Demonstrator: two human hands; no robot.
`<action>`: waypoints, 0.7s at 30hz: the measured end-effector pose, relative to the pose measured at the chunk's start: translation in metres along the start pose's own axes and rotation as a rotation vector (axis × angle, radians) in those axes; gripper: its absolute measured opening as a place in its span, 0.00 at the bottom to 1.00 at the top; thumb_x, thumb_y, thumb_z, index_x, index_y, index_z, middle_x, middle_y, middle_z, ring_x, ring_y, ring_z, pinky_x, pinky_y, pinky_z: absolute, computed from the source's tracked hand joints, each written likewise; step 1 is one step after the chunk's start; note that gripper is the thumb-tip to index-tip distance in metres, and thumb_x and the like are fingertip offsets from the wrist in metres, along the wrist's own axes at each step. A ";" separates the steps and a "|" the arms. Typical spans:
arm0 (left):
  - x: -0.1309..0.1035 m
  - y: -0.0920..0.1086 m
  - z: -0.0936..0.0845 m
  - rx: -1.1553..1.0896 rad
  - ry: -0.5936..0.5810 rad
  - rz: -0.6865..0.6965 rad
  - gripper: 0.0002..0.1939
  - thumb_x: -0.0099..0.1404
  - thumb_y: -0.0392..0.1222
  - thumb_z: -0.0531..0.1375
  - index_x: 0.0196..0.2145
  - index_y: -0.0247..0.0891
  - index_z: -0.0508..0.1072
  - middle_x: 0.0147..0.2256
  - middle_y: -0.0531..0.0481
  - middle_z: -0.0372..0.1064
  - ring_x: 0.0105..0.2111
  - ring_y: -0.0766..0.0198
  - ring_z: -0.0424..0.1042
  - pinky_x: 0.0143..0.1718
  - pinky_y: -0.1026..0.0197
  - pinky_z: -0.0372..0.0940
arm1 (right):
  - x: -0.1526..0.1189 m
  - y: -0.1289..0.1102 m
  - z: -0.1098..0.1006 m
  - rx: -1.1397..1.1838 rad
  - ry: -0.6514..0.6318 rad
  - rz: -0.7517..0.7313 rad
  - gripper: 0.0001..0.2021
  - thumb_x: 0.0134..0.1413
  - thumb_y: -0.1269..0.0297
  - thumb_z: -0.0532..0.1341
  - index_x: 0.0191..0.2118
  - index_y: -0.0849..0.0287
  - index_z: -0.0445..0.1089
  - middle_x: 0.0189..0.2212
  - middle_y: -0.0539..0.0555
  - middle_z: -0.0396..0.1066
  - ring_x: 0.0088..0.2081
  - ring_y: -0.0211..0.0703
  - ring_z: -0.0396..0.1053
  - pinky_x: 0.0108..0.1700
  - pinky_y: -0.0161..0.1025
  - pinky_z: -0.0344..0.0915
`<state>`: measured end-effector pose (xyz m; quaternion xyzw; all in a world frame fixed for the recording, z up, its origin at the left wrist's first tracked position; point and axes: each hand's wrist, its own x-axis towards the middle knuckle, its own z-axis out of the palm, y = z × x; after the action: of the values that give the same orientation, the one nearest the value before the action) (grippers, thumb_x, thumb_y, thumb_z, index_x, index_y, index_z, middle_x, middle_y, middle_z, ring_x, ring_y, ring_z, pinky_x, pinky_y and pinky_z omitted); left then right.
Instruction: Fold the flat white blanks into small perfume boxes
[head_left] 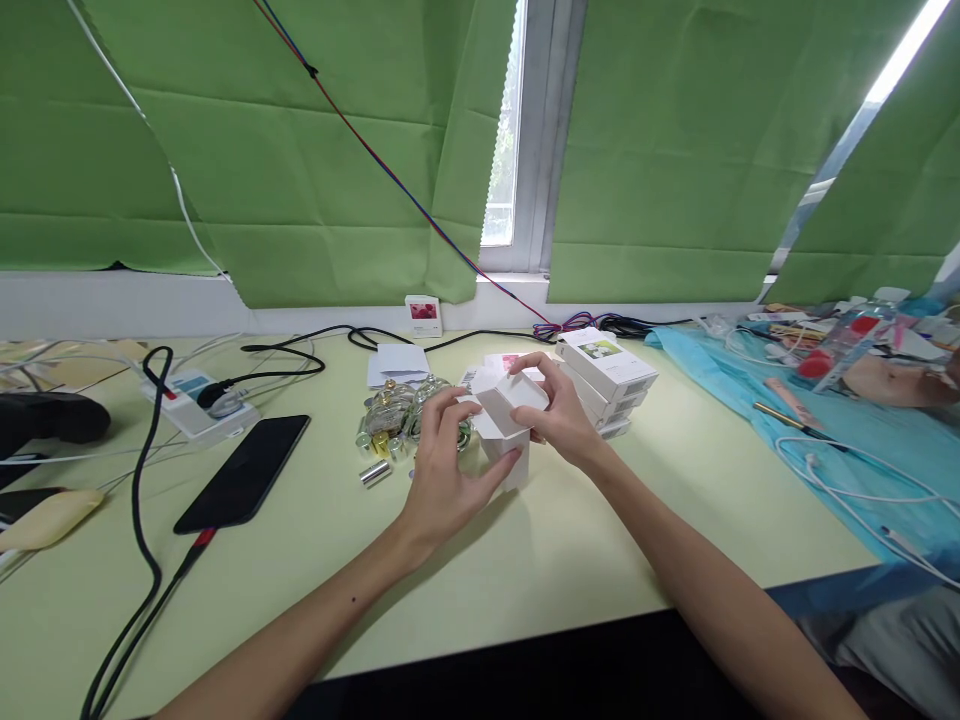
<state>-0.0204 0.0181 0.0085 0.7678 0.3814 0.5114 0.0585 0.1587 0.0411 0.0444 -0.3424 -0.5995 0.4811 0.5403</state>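
Observation:
A small white box with raised flaps is held between both hands above the pale tabletop. My left hand grips its left side, thumb on the front and fingers near the upper left flap. My right hand holds the top flaps at the upper right, thumb and fingers closed on the card. Behind my left hand lies a pile of glass and metal pieces, with a silver cylinder in front. White printed boxes are stacked just right of my right hand.
Folded white paper and a small card box are at the back. A black phone, power strip and cables are on the left. Blue sheeting with a bottle and another person's hand is on the right.

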 end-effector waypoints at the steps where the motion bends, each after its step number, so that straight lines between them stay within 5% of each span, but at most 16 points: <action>1: 0.000 0.000 0.000 -0.004 0.002 -0.003 0.25 0.61 0.44 0.70 0.51 0.45 0.64 0.58 0.41 0.59 0.61 0.49 0.63 0.56 0.43 0.70 | 0.000 0.000 0.000 0.003 -0.001 -0.002 0.21 0.39 0.72 0.60 0.44 0.51 0.61 0.20 0.38 0.62 0.18 0.30 0.52 0.17 0.26 0.51; 13: -0.003 0.000 0.001 -0.018 -0.056 -0.063 0.26 0.64 0.46 0.67 0.56 0.47 0.62 0.62 0.39 0.53 0.63 0.48 0.60 0.55 0.45 0.70 | -0.001 0.000 0.003 0.044 0.025 -0.008 0.21 0.39 0.70 0.61 0.43 0.50 0.61 0.21 0.38 0.62 0.18 0.30 0.54 0.17 0.27 0.49; 21: -0.002 -0.001 0.001 -0.063 -0.136 -0.070 0.31 0.63 0.45 0.66 0.60 0.49 0.58 0.56 0.43 0.61 0.49 0.56 0.71 0.44 0.54 0.70 | -0.002 0.000 0.004 0.078 0.034 0.008 0.20 0.41 0.69 0.62 0.43 0.50 0.61 0.21 0.38 0.60 0.18 0.29 0.51 0.18 0.27 0.48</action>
<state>-0.0206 0.0180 0.0059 0.7847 0.3869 0.4676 0.1263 0.1550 0.0379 0.0440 -0.3315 -0.5696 0.5006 0.5614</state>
